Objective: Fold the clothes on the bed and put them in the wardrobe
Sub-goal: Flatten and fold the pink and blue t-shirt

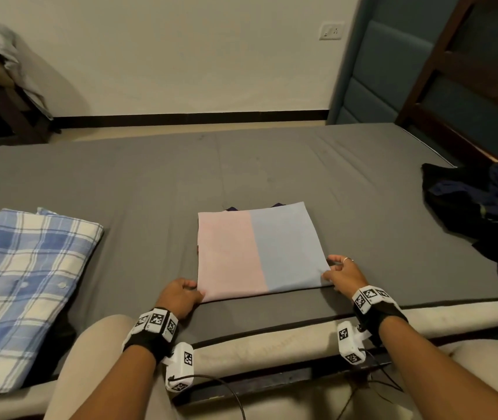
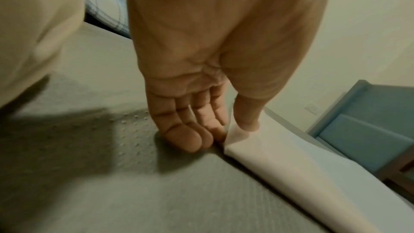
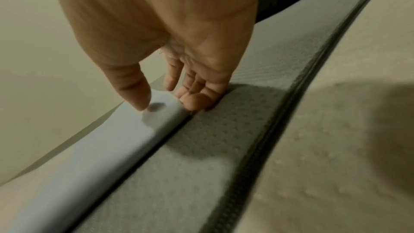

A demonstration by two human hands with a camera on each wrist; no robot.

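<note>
We are holding the near corners of the pink and blue shirt [image 1: 258, 251]. Our left hand [image 1: 181, 297] is pinching the pink corner, thumb [image 2: 247, 114] on top and fingers [image 2: 188, 137] tucked under the edge, as the left wrist view is showing. Our right hand [image 1: 344, 275] is taking the blue corner the same way, thumb [image 3: 134, 86] pressing down on the cloth and fingers [image 3: 195, 98] curling in beneath it.

The shirt is lying on the bed [image 1: 157, 177] as a tidy rectangle, close to the near edge in front of us, with a dark collar peeking out at its far side. We judge it to be almost folded, perhaps needing one more fold or only a lift.

To the left of the shirt, the checked cloth [image 1: 26, 295] is lying flat and already looking folded. Well to the right of the shirt, a dark pile of clothes [image 1: 484, 207] is sitting crumpled and not yet folded. No wardrobe is showing in any view, so we are judging that nothing on the bed has been put away yet and that most of the carrying is left.
</note>
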